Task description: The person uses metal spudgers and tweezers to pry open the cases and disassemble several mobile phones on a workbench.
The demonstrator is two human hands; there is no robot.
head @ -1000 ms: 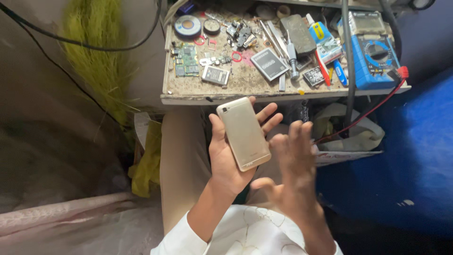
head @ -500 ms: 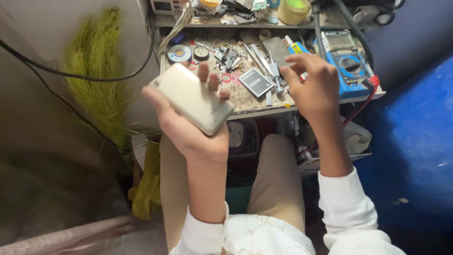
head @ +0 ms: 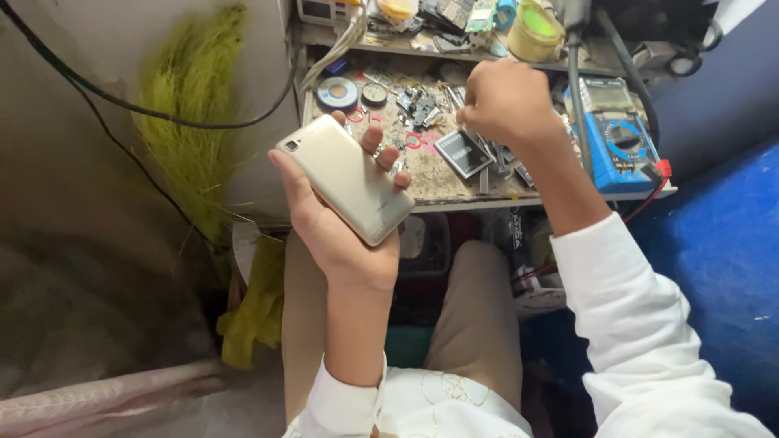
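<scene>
Left hand (head: 345,235) cradles gold phone (head: 347,178) back-up above the lap, fingers wrapped round its edges; right hand (head: 505,101) clenched over cluttered workbench (head: 442,182), contents hidden. Phone looks light, rigid, slick, probably fragile; grip the long edges.

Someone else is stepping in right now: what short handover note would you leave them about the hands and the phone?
Left hand: holds the gold phone back side up, over the lap just in front of the bench.
Right hand: fist closed over the cluttered workbench, above small tools beside the blue multimeter; what it grips is hidden.
Done: phone is in hand.
Left: the phone back looks shut, with no tool on it.
</scene>
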